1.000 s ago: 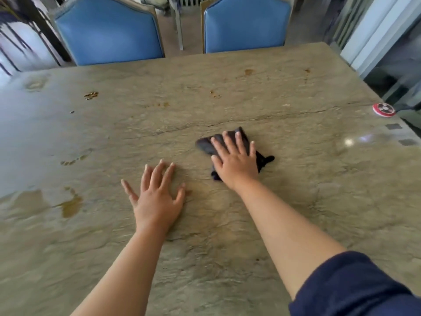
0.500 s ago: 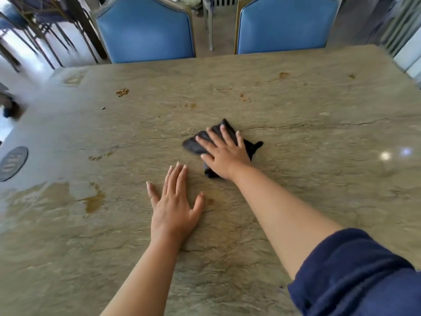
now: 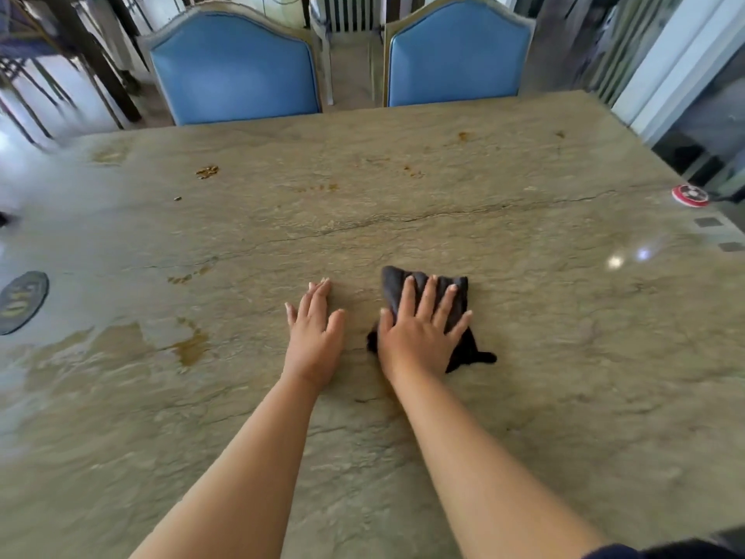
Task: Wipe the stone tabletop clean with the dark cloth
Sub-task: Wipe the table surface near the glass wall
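Right hand [image 3: 419,336] presses flat, fingers spread, on the crumpled dark cloth [image 3: 427,300] mid-desk, loading it for the wipe. Left hand [image 3: 314,328] rests flat, holding nothing, bracing on the veined beige stone desk [image 3: 524,357]. Brown spill [image 3: 189,349] sits unwiped at left.

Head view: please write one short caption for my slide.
Right hand presses a dark cloth flat on the stained stone tabletop; left hand rests beside it.
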`<action>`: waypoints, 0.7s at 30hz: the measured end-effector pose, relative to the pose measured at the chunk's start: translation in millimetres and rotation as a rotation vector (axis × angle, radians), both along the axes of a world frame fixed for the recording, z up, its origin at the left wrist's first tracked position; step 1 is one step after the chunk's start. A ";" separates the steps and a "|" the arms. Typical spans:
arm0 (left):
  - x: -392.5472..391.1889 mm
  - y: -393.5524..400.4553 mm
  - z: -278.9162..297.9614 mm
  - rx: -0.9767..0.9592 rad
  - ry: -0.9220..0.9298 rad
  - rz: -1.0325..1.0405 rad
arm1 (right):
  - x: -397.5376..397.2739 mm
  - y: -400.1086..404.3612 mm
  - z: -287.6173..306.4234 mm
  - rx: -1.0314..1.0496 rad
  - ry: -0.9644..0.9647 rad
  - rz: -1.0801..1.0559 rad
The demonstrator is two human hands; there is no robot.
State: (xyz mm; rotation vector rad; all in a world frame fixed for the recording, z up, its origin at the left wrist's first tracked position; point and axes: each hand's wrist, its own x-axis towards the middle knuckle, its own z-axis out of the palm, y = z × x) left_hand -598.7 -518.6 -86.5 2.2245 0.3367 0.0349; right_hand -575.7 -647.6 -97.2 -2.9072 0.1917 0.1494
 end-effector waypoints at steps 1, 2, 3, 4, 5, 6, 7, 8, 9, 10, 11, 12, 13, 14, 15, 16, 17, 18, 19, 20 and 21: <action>-3.8 9.4 3.5 -0.041 0.010 -0.007 | -12.2 20.3 -1.0 0.000 -0.001 0.048; -9.4 21.0 5.2 -0.022 0.004 -0.025 | -21.7 38.8 -1.4 -0.014 0.009 0.122; -16.5 34.6 4.7 0.032 -0.008 -0.050 | -28.2 53.0 -1.5 -0.038 0.021 0.217; -23.6 49.3 1.8 0.102 -0.019 -0.076 | -30.9 61.0 -1.4 -0.060 0.022 0.322; -30.0 63.2 -2.4 0.176 -0.027 -0.100 | -30.1 62.5 -1.1 -0.072 0.008 0.419; -35.1 75.3 -8.1 0.251 -0.028 -0.124 | -26.2 59.2 -1.6 -0.072 -0.018 0.486; -38.9 83.9 -13.9 0.324 -0.033 -0.149 | -19.6 53.4 -2.1 -0.064 -0.045 0.515; -41.9 89.0 -19.8 0.392 -0.044 -0.169 | -10.1 47.2 -2.9 -0.061 -0.057 0.504; -43.9 90.8 -24.4 0.447 -0.064 -0.178 | 1.6 42.6 -3.7 -0.067 -0.053 0.453; -45.5 90.3 -27.1 0.480 -0.081 -0.172 | 14.3 40.9 -4.1 -0.078 -0.036 0.372; -46.2 89.0 -28.4 0.495 -0.090 -0.159 | 27.7 42.6 -4.5 -0.087 -0.016 0.277; -45.7 87.5 -29.4 0.500 -0.089 -0.150 | 41.4 47.4 -4.2 -0.091 -0.003 0.184; -44.8 86.1 -29.7 0.504 -0.088 -0.149 | 55.1 54.7 -4.5 -0.091 0.006 0.105; -43.9 85.5 -30.0 0.507 -0.094 -0.150 | 68.4 64.2 -4.3 -0.084 0.013 0.046; -43.6 85.9 -30.7 0.514 -0.101 -0.152 | 81.1 76.0 -3.9 -0.070 0.023 0.008; -43.3 86.8 -31.0 0.522 -0.103 -0.154 | 93.1 89.6 -3.7 -0.057 0.033 -0.009; -42.6 87.3 -31.9 0.524 -0.104 -0.155 | 103.4 102.6 -2.8 -0.052 0.037 -0.004; -42.0 87.2 -32.3 0.523 -0.102 -0.157 | 111.3 115.6 -2.4 -0.056 0.036 0.028; -41.5 87.3 -31.6 0.518 -0.096 -0.157 | 116.3 128.6 -1.7 -0.062 0.035 0.091; -41.3 87.2 -30.2 0.509 -0.096 -0.157 | 117.9 139.6 -0.8 -0.063 0.036 0.184; -41.3 87.3 -28.8 0.496 -0.099 -0.160 | 115.6 146.8 0.2 -0.056 0.035 0.300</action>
